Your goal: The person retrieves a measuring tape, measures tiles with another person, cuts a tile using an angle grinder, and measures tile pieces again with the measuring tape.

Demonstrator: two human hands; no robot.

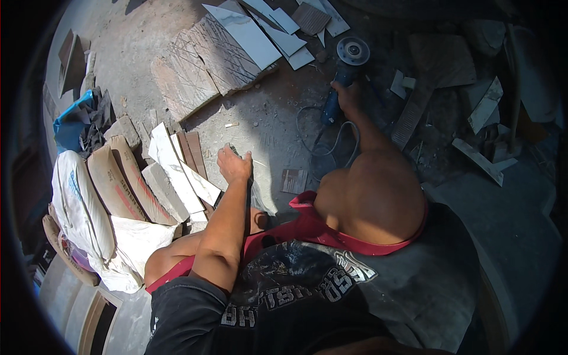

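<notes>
My right hand (pixel 348 97) is wrapped round the blue body of an angle grinder (pixel 342 77). The grinder's round disc (pixel 353 51) points away from me at the far end, near the floor. A grey cord (pixel 303 137) loops from the grinder's near end across the floor. My left hand (pixel 234 164) is closed low over the floor, between my knees and the rough stone slabs. A small dark object shows between its thumb and fingers, too small to name. Just right of that hand lies a small square tile piece (pixel 293 181).
Scored stone slabs (pixel 207 65) and white marbled tile pieces (pixel 251 38) lie ahead. Cut tile strips (pixel 177 168), brown paper sacks (pixel 115 177) and a white sack (pixel 80 204) stand at the left. Broken tiles (pixel 486 106) and a brown board (pixel 442 59) lie at the right.
</notes>
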